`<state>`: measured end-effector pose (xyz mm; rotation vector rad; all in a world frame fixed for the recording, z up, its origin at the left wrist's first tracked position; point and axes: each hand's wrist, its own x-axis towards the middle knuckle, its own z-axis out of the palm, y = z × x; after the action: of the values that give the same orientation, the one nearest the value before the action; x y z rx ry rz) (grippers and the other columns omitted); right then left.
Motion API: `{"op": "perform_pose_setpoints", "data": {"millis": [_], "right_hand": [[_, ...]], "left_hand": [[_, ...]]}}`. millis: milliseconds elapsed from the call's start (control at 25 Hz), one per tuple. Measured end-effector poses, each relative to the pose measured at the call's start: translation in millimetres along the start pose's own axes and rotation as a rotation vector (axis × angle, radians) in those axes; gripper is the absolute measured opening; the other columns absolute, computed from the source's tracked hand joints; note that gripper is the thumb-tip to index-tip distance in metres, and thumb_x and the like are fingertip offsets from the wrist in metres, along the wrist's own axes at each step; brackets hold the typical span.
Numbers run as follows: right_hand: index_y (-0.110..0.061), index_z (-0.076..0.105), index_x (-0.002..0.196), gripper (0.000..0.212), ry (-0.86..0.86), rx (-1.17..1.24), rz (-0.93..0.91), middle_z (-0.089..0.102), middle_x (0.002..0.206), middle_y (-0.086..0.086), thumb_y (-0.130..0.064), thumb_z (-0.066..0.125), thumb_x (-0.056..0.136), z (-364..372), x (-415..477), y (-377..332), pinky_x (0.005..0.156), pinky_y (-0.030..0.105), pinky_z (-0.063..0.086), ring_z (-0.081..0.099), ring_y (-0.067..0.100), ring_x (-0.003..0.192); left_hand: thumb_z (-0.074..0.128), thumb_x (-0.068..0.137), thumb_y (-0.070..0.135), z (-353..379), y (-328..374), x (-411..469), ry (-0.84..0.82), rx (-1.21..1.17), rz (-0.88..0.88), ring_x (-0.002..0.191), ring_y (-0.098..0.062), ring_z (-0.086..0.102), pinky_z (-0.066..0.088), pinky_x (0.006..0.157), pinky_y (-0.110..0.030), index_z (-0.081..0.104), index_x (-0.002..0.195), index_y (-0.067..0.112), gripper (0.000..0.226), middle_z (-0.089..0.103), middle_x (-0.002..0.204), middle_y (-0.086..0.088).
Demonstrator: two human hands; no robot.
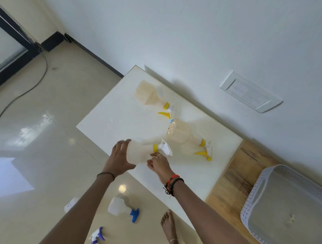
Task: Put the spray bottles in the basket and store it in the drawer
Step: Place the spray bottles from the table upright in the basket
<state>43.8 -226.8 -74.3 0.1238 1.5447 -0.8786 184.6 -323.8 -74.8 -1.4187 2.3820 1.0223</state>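
Observation:
A translucent spray bottle with a yellow collar and white trigger head (146,151) is held just above the white tabletop's near edge. My left hand (120,158) wraps its base. My right hand (159,165) pinches it near the neck. Two more yellow-trigger spray bottles lie on the white tabletop (104,123): one at the far side (150,95), one in the middle (183,134). A white perforated basket (285,206) stands empty on the wooden surface at the right. No drawer is in view.
On the shiny tiled floor below lie a blue-trigger spray bottle (122,207), a purple-trigger one (97,237) and a white object partly behind my left arm (70,206). My bare foot (168,227) stands by the table. A black cable (19,95) runs across the floor. A switch plate (251,92) is on the wall.

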Motion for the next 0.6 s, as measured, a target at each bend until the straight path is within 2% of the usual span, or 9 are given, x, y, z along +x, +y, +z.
{"op": "perform_pose_setpoints", "data": {"millis": [120,200,360,440,520,600], "right_hand": [[-0.004,0.051,0.122,0.032,-0.04,0.075,0.036,0.053,0.096,0.011,-0.004,0.03,0.097,-7.3,-15.9,7.3,0.077,0.023,0.05,0.051,0.017,0.079],[0.0,0.052,0.126,0.034,-0.062,0.089,0.047,0.054,0.104,0.012,-0.007,0.035,0.097,-15.0,-23.5,12.3,0.085,0.028,0.051,0.053,0.019,0.085],[-0.011,0.055,0.125,0.037,-0.132,0.015,0.059,0.059,0.107,0.002,-0.028,0.041,0.094,-44.6,-43.1,20.4,0.091,0.03,0.047,0.054,0.017,0.095],[-0.02,0.059,0.12,0.035,-0.195,0.07,0.054,0.065,0.106,-0.001,-0.037,0.042,0.094,-65.2,-55.2,21.6,0.093,0.032,0.05,0.06,0.018,0.096],[-0.024,0.061,0.117,0.034,-0.201,0.143,0.012,0.067,0.104,-0.002,-0.041,0.046,0.092,-90.7,-69.5,23.1,0.088,0.032,0.053,0.063,0.019,0.094],[-0.025,0.061,0.115,0.032,-0.176,0.193,-0.042,0.068,0.104,-0.002,-0.044,0.051,0.09,-117.6,-85.5,24.5,0.082,0.03,0.056,0.065,0.019,0.093]], "left_hand": [[0.085,0.054,0.023,17.0,-0.3,-29.9,0.002,-0.138,-0.015,0.121,-0.026,0.04,0.043,0.095,-0.036,0.032,0.138,0.017,0.1,0.038,0.133,-0.006],[0.086,0.053,0.024,27.0,5.9,-46.2,-0.004,-0.225,-0.028,0.117,-0.02,0.041,0.043,0.09,-0.029,0.033,0.136,0.02,0.1,0.038,0.131,-0.002],[0.087,0.055,0.026,39.9,36.4,-68.1,-0.032,-0.37,-0.016,0.111,-0.005,0.039,0.039,0.076,-0.004,0.03,0.135,0.028,0.098,0.034,0.127,0.009],[0.087,0.057,0.026,45.7,60.2,-73.6,-0.041,-0.408,0.017,0.109,0.004,0.041,0.042,0.071,0.0,0.03,0.135,0.028,0.097,0.034,0.126,0.011],[0.087,0.059,0.025,52.0,88.4,-80.2,-0.04,-0.447,0.048,0.112,0.016,0.038,0.042,0.073,0.003,0.029,0.135,0.027,0.096,0.034,0.125,0.015],[0.086,0.059,0.027,59.8,116.4,-87.1,-0.058,-0.475,0.078,0.111,0.02,0.04,0.043,0.073,0.002,0.026,0.133,0.032,0.095,0.037,0.123,0.023]]}}
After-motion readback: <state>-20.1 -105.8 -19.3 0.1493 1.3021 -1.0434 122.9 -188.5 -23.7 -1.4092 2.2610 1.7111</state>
